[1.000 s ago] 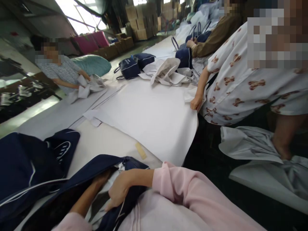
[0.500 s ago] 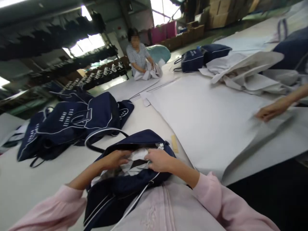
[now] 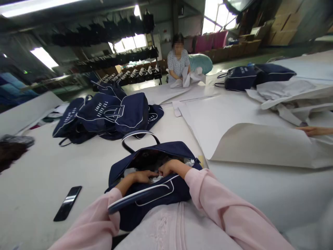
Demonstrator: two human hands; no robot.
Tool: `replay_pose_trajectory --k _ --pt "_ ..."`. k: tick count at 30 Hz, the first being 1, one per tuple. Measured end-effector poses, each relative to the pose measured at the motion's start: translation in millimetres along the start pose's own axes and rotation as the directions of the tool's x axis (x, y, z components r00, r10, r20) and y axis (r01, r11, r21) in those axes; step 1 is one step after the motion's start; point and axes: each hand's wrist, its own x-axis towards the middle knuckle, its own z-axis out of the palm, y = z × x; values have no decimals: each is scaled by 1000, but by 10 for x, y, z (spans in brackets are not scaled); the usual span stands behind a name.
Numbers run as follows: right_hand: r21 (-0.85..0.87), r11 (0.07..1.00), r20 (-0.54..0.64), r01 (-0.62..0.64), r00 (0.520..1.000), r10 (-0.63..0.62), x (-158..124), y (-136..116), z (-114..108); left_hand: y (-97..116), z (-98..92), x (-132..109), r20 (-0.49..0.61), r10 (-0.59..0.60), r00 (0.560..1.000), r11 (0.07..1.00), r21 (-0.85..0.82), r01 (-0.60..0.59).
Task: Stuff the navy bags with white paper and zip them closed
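Observation:
A navy duffel bag (image 3: 166, 147) with white piping lies unzipped in front of me, its two handles spread apart. Crumpled white paper (image 3: 156, 179) shows inside the opening. My left hand (image 3: 142, 176) reaches into the bag, fingers closed on the paper and partly hidden. Close beside it, my right hand (image 3: 168, 167) is also down in the opening, its curled fingers gripping the paper. Another bit of white paper (image 3: 189, 162) sits at the bag's right end.
Several navy bags (image 3: 104, 111) are piled left of mine, with a phone (image 3: 68, 203) on the white table nearer me. At right a co-worker's hand (image 3: 310, 131) holds a large paper sheet (image 3: 260, 144). Another person (image 3: 178, 62) handles paper across the table.
Both hands have gone deeper into the bag and closer together, pushing the paper down. The co-worker's sheet at right has been folded over. My view has turned left.

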Motion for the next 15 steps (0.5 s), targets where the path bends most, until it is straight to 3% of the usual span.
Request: replay_pose_trajectory --k 2,4,7,10,13,15 --pt "14 1000 5 -1 1000 1 -47 79 54 79 -25 -109 -32 12 999 1000 14 -12" --pt "32 999 13 7 1000 -7 -142 131 174 161 -57 -333 -149 -4 989 999 50 11" --pt "13 998 -36 62 997 -61 -309 155 403 242 -111 -821 -400 -96 911 975 146 166" --pt "-84 990 -168 113 978 -126 -447 116 505 272 -99 -1287 -457 -205 866 920 213 330" --pt "-158 984 -358 83 924 -136 -461 8 353 295 76 -1531 -499 -115 859 945 211 250" --pt "-147 982 -529 120 829 -180 -356 -131 148 324 246 -1550 -632 24 774 976 183 119"
